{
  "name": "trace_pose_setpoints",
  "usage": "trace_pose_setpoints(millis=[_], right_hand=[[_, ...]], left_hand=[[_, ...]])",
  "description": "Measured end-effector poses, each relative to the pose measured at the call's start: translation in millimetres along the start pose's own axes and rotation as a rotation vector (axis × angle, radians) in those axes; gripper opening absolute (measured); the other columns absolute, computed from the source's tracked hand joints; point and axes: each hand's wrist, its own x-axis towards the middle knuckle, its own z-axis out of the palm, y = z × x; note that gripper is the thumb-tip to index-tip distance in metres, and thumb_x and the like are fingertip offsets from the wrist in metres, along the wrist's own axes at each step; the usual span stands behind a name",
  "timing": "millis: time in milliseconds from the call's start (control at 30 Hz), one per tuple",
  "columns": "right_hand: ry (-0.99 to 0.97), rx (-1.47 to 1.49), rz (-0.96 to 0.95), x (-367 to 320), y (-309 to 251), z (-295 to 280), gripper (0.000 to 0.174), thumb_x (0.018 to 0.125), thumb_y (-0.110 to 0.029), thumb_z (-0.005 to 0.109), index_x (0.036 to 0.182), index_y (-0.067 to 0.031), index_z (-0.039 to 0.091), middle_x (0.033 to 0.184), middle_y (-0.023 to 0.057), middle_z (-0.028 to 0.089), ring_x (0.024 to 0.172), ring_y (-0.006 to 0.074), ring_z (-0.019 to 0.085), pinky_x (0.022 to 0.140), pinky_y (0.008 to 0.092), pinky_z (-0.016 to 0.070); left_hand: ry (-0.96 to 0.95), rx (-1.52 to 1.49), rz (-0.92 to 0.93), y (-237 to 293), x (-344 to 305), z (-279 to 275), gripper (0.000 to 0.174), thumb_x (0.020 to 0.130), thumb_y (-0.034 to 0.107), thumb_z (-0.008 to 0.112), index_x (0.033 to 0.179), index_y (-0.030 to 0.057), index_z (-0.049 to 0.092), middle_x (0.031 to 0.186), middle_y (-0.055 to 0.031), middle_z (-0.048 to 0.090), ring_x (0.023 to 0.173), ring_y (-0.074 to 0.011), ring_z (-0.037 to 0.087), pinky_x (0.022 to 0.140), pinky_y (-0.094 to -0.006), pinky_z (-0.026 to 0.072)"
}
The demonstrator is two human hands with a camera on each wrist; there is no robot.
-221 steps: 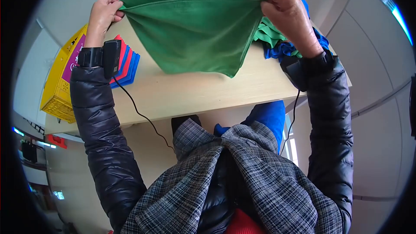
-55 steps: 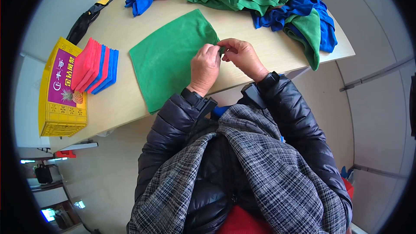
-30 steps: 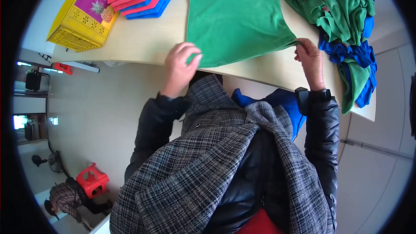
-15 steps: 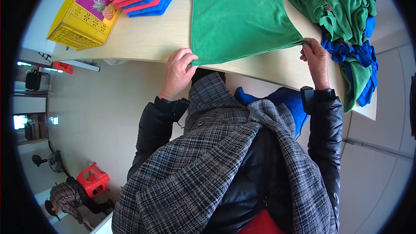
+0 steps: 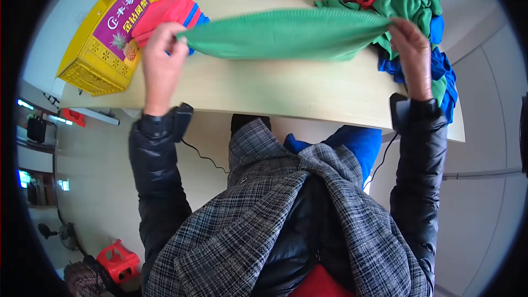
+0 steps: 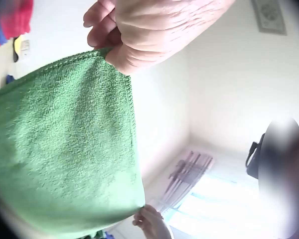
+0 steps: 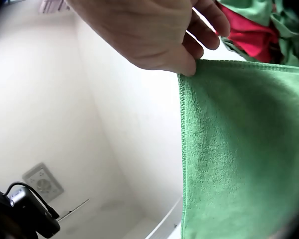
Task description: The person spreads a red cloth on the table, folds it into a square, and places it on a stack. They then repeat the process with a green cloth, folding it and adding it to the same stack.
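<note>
A green microfiber cloth [image 5: 286, 36] is stretched between both hands above the table [image 5: 264, 93], blurred by motion in the head view. My left hand [image 5: 165, 60] pinches one corner between thumb and fingers. The opposite corner of the same edge is pinched by my right hand [image 5: 412, 52]. In the left wrist view the cloth [image 6: 70, 139] hangs from the left thumb, its stitched hem plain to see. The right wrist view shows the right hand [image 7: 154, 35] gripping its corner, with the cloth [image 7: 239, 144] hanging below.
A yellow crate [image 5: 91, 69] with a purple label stands at the left of the table. Beside it, partly behind the left hand, is a stack of folded red and blue cloths [image 5: 168, 11]. A loose heap of green, red and blue cloths [image 5: 407, 5] lies at the right.
Half a second ago the green cloth lay flat on the table, its near corners in both hands. Both hands have since risen away from the body, lifting it, and the left has moved outward.
</note>
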Motion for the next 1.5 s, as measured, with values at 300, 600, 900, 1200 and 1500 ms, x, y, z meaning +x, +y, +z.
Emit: trace_pose_setpoints(millis=[300, 600, 900, 1200, 1500], right_hand=[[-0.044, 0.023, -0.028, 47.4, -45.0, -46.6, 0.027, 0.098, -0.023, 0.064, 0.117, -0.0056, 0.07, 0.095, -0.003, 0.068, 0.087, 0.007, 0.059, 0.08, 0.0246, 0.0453], [-0.134, -0.066, -0.094, 97.5, -16.4, -33.9, 0.024, 0.097, -0.019, 0.063, 0.115, -0.0046, 0.069, 0.096, -0.0039, 0.066, 0.087, 0.006, 0.058, 0.08, 0.0234, 0.0439], [-0.213, -0.059, -0.145, 1.9, 32.3, -22.0, 0.017, 0.096, -0.007, 0.063, 0.113, -0.0043, 0.066, 0.102, -0.001, 0.065, 0.097, 0.0124, 0.061, 0.087, 0.0301, 0.0491], [-0.285, -0.418, -0.091, -148.0, 104.9, 26.1, 0.015, 0.081, -0.004, 0.069, 0.096, -0.005, 0.07, 0.106, 0.0103, 0.067, 0.102, 0.0324, 0.061, 0.092, 0.0406, 0.0508], [-0.4, -0.527, -0.139, -155.1, 77.8, 9.8, 0.015, 0.08, -0.006, 0.068, 0.094, -0.0045, 0.07, 0.104, 0.0091, 0.068, 0.102, 0.0309, 0.061, 0.091, 0.0409, 0.0508]], left_hand=[[-0.08, -0.448, -0.059, 11.7, 85.5, -14.6, 0.017, 0.094, 0.01, 0.064, 0.108, 0.0001, 0.065, 0.085, 0.0036, 0.061, 0.072, -0.0033, 0.052, 0.064, -0.0197, 0.0423], [-0.189, -0.301, -0.061, -21.5, 140.4, 20.3, 0.017, 0.093, 0.009, 0.064, 0.106, -0.0002, 0.065, 0.084, 0.0036, 0.06, 0.075, -0.0046, 0.052, 0.066, -0.0211, 0.0428], [-0.127, -0.019, 0.312, -51.5, 25.3, 45.7, 0.021, 0.081, -0.007, 0.061, 0.099, 0.0047, 0.061, 0.095, -0.0075, 0.06, 0.093, -0.0203, 0.061, 0.083, -0.0296, 0.0482], [-0.404, 0.054, -0.053, -84.4, -130.8, 66.9, 0.024, 0.075, -0.013, 0.057, 0.093, 0.0028, 0.06, 0.105, -0.0111, 0.057, 0.1, -0.0276, 0.06, 0.085, -0.0329, 0.0497], [-0.541, 0.059, -0.085, -53.4, -129.3, 38.3, 0.017, 0.077, -0.005, 0.064, 0.091, 0.0037, 0.061, 0.105, -0.0107, 0.059, 0.1, -0.0307, 0.061, 0.085, -0.0376, 0.0502]])
